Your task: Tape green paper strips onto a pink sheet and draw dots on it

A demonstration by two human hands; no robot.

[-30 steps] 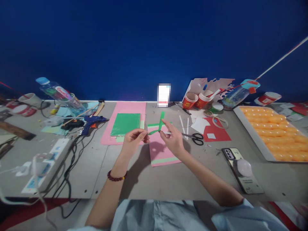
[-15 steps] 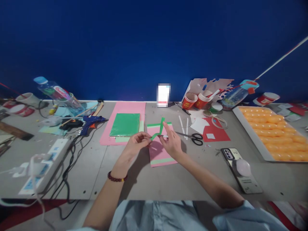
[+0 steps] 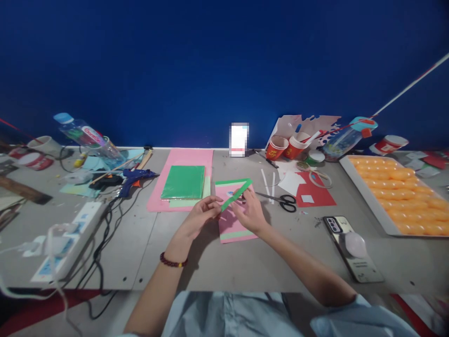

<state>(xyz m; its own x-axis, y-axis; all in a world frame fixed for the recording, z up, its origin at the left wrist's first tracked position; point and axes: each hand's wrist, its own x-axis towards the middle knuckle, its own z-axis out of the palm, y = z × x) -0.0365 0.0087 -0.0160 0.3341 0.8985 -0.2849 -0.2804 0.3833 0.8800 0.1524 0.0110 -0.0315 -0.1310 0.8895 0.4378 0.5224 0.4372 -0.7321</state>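
Since the green strip [image 3: 235,196] at frame centre looks light and easily creased, ends suit gentle pinching; the left hand [image 3: 201,214] pinches one, the right hand [image 3: 251,211] touches it, grip unclear.

Hands [image 3: 200,216] w/ grn strip [image 3: 236,194] abv pink sht [image 3: 232,225].

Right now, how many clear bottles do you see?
2: the left bottle, near the glue gun, and the right bottle, near the tray. More may be hidden.

Light blue garment [image 3: 228,313]; dark red bead bracelet [image 3: 171,262].
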